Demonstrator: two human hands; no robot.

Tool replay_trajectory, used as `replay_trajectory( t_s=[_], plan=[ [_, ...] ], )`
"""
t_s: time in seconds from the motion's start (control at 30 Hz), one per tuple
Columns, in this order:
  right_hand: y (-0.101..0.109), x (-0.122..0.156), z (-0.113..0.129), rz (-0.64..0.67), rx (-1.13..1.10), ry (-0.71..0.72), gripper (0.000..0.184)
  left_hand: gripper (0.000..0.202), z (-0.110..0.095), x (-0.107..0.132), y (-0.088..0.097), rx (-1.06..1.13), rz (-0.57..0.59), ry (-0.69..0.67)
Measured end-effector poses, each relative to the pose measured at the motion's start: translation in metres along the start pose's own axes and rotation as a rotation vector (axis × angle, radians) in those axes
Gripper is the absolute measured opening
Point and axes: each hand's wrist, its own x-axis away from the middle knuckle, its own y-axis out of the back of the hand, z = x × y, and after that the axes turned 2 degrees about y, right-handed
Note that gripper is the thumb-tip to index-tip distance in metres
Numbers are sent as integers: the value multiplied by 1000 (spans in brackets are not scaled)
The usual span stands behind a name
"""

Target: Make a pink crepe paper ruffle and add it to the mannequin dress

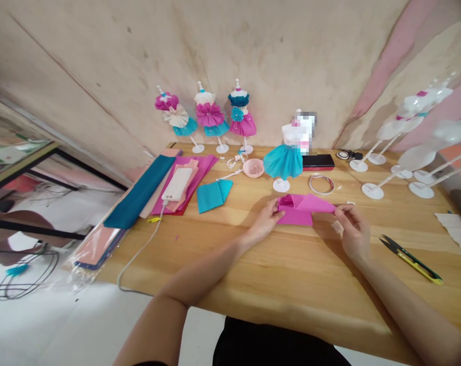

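While both hands pinch it, the pink paper (301, 208) lies on the table (253, 264), mid-width, just on the near side of the teal-skirted mannequin (287, 157). Left hand (266, 219) grips the left end, thumb and fingers closed on a folded-over flap. Right hand (354, 231) nips the right tip between thumb and forefinger; other fingers curled. Sheet is partly folded, upper layer lifted a little off the lower.

Handling, my read: crepe or tissue type, near weightless, limp, no stiffness of its own. Tears easily and takes a crease for good, so light pinch only, no pulling across the span. Best hold is at the ends or along the folded edge where layers double up; single-layer corners look weakest. Not slippery on wood, I'd guess.

Nearby: tape ring (321, 184) just behind the paper, snips (411, 259) right of the right hand, apart. Teal paper (213, 195) and phone (177, 184) well left.
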Motion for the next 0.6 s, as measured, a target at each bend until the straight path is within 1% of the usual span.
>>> replay_trajectory(
  t_s=[0.07,0.1,0.13,0.17,0.23,0.3,0.37,0.43,0.47,0.53,0.6],
  plan=[
    [0,-3,-3,-152,-47,1,26,49,-1,0,-1,19,30,10],
    [1,-4,-3,-195,-71,0,24,51,-1,0,-1,25,38,10],
    [1,-6,-2,-183,-104,-8,23,52,-2,0,-2,32,42,6],
    [2,-7,0,-135,-143,-22,22,53,-2,0,-2,42,41,-3],
    [6,-7,7,39,-211,-59,23,55,-1,0,-3,70,29,-38],
    [9,-5,14,248,-220,-89,24,59,-1,0,-1,90,2,-93],
    [11,-2,20,471,-158,-84,25,65,-1,0,1,56,-38,-150],
    [10,-1,24,705,-55,-32,24,71,-1,0,4,-27,-70,-177],
    [9,0,24,797,3,6,24,72,-1,0,5,-78,-85,-179],
    [7,-1,24,893,102,74,22,73,0,0,7,-170,-123,-181],
    [6,-3,24,927,167,108,19,74,2,0,8,-233,-154,-193]
  ],
)
